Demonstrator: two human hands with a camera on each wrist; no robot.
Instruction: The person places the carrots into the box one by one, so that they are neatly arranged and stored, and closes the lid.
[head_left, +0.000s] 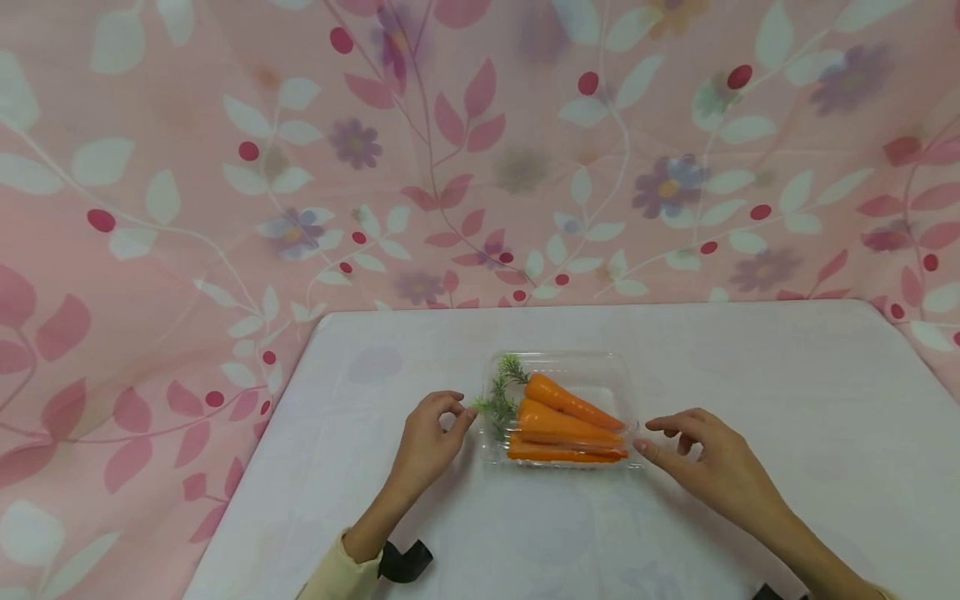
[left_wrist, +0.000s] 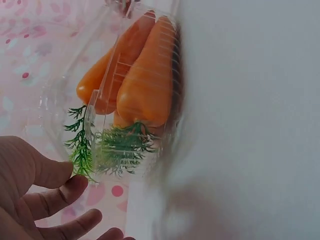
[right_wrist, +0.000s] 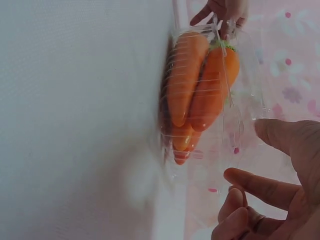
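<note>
Several orange carrots (head_left: 566,425) with green leafy tops (head_left: 501,400) lie in a clear plastic clamshell box (head_left: 600,360). Their thick ends and leaves are at the left, tips at the right. My left hand (head_left: 431,437) is at the box's left side, thumb and index fingertips close to the leaf ends that reach the edge. In the left wrist view, the thumb (left_wrist: 55,172) overlaps a leaf tip (left_wrist: 82,167). On the other side my right hand (head_left: 708,458) has its thumb right at the box's right edge, the other fingers loosely bent and holding nothing.
The box rests on a white-covered table (head_left: 555,533) with rounded far corners. Behind it hangs a pink floral cloth (head_left: 480,150), which also runs down the left side. A black strap (head_left: 405,562) shows at my left wrist, beside the pale sleeve (head_left: 343,575).
</note>
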